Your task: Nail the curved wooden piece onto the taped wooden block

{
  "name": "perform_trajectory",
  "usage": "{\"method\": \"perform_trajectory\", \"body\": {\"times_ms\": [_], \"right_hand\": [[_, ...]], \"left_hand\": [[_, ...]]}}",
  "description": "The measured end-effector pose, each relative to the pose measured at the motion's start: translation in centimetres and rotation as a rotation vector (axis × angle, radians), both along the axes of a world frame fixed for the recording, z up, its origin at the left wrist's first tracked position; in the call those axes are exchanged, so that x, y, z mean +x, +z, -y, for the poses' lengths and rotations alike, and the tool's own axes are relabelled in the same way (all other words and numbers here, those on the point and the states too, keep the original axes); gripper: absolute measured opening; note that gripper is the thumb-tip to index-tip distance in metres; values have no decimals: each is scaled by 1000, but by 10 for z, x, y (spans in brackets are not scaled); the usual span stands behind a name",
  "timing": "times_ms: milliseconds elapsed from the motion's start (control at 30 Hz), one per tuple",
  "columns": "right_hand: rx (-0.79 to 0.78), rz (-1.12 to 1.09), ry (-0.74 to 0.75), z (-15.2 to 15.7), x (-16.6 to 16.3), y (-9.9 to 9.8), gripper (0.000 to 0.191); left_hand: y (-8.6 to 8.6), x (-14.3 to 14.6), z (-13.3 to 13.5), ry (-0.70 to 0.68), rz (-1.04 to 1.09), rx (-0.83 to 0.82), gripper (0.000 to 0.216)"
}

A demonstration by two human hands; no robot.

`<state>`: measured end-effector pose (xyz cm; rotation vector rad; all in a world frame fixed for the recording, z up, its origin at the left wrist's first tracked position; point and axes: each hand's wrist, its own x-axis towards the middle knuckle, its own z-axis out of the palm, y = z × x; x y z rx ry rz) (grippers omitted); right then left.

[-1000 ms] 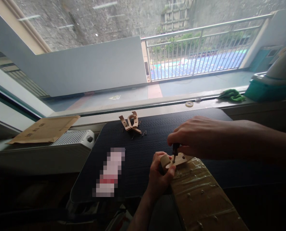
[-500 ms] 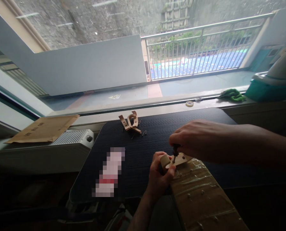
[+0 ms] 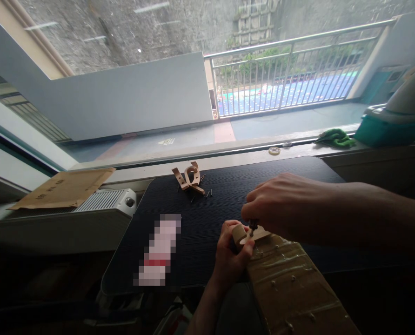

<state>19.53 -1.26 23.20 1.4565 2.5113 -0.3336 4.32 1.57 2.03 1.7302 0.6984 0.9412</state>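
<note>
My right hand (image 3: 279, 200) is wrapped round a screwdriver (image 3: 252, 224), whose handle is mostly hidden in the fist. Its shaft points down at a pale wooden hook (image 3: 239, 235), where a screw seems to sit, though the tip is too small to make out. With fingers behind and thumb in front, my left hand (image 3: 230, 253) pinches the end of that hook. The hook lies at the far end of a long brown piece (image 3: 291, 284) wrapped in clear tape, with several small screw-like bits on its top.
More wooden hooks (image 3: 192, 177) rest on the dark table (image 3: 165, 197), with several screws (image 3: 209, 193) around them. A blurred-out pink strip (image 3: 160, 251) lies to the left. Along the sill are a tape roll (image 3: 274, 150), a green cloth (image 3: 336, 138) and a teal box (image 3: 392, 128).
My right hand has shifted slightly left and turned with the screwdriver, now covering the hook's second hole. My left hand stays in place.
</note>
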Motion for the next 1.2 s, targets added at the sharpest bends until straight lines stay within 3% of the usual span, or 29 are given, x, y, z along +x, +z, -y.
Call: {"method": "perform_trajectory", "body": {"times_ms": [300, 533, 733, 1000, 1200], "right_hand": [[50, -77, -16, 0, 10, -14, 10], [32, -45, -67, 2, 6, -9, 14], [29, -29, -9, 4, 1, -2, 12], [44, -40, 14, -1, 5, -16, 12], [40, -10, -72, -3, 6, -17, 16]], "left_hand": [[3, 0, 0, 3, 17, -25, 17], [0, 0, 1, 10, -13, -30, 18], [2, -1, 1, 13, -4, -14, 16], [3, 0, 1, 17, -17, -18, 17], [2, 0, 1, 19, 3, -37, 18]]}}
